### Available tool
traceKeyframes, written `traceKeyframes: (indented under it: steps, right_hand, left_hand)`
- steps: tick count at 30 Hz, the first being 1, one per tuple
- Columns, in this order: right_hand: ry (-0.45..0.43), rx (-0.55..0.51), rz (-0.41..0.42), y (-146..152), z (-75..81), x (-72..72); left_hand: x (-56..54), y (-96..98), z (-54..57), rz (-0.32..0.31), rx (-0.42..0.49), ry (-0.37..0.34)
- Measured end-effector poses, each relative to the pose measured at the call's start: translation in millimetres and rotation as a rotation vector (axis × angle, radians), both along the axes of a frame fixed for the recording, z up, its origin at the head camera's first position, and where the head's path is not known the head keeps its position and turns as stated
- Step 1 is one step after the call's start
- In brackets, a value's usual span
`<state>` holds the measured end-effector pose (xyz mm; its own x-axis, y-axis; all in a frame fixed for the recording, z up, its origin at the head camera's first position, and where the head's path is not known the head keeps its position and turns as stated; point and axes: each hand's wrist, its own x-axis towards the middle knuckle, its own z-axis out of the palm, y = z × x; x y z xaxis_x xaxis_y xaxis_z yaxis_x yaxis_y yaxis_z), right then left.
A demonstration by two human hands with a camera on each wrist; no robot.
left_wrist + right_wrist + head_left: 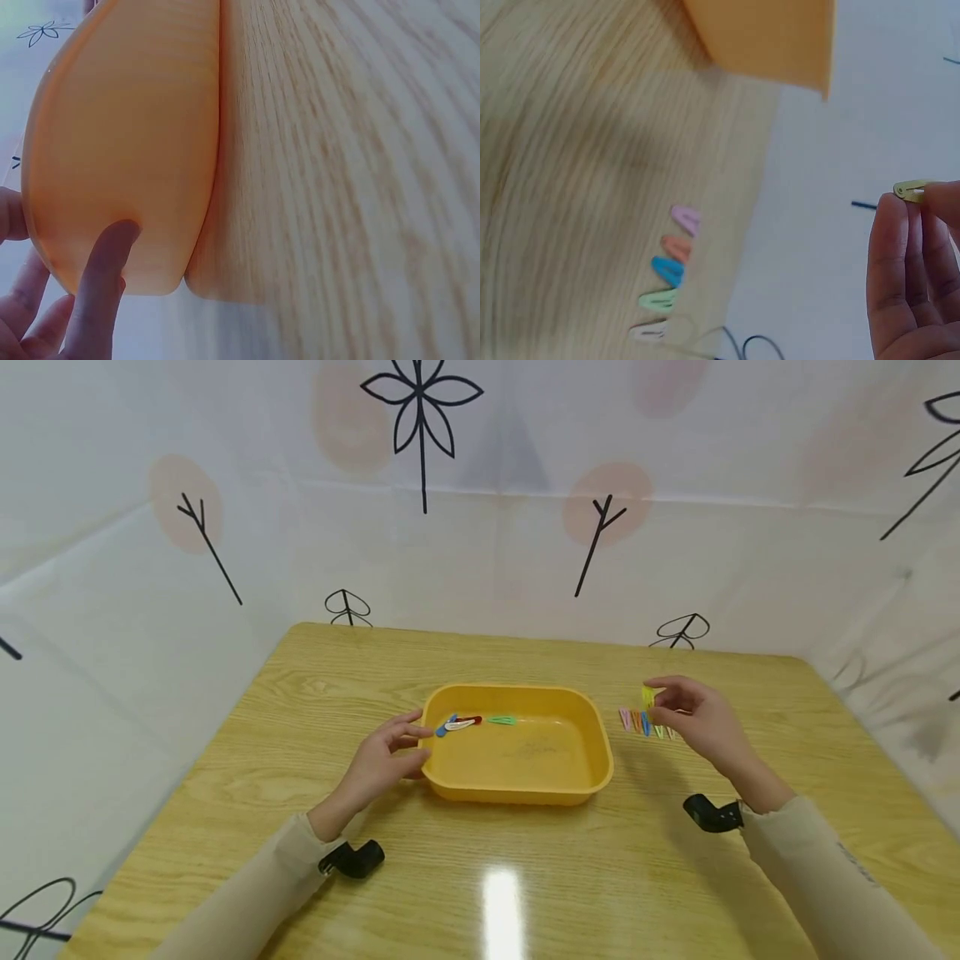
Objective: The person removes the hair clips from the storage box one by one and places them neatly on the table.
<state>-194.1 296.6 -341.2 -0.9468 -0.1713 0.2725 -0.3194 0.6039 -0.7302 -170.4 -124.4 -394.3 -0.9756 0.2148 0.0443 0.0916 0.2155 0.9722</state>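
My right hand (693, 714) pinches a yellow snap hair clip (910, 190) between thumb and fingertips, raised above the table. Beneath it lies a row of hair clips: a pink clip (685, 219), an orange clip (676, 248), a blue clip (668, 271), a light green clip (658, 301) and a pale clip (649, 331). My left hand (381, 756) touches the left side of a yellow tray (517, 796), fingers spread at its rim and one digit against the outer wall. Inside it are a green clip (501, 721), a white clip (460, 724), a dark red clip (477, 720) and a blue clip (441, 729).
The tray and the row of clips stand on a wood-grain table (420, 877). A white patterned cloth (495, 560) hangs behind the table and along its sides. Each wrist carries a black camera mount, such as the right mount (708, 814).
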Motion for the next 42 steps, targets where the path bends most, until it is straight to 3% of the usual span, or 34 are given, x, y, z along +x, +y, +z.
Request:
traceKeyframes:
  steps: [17,24,31,42]
  right_hand:
    - [-0.101,-0.178,-0.004,47,-26.1,-8.7]
    - [-0.165,-0.195,-0.019,61,-32.4,-16.0]
    - [-0.210,-0.093,-0.024,71,-37.4,-25.6]
    - [-0.338,0.073,-0.014,82,-49.6,-39.0]
  left_hand:
    - [-0.6,0.1,0.4,0.007,0.000,0.001]
    - [-1.2,0.0,0.7,0.001,0.003,-0.001]
    - [-1.0,-0.3,-1.6,0.000,0.001,0.043]
    - [-1.3,-0.7,0.6,0.003,0.025,-0.018]
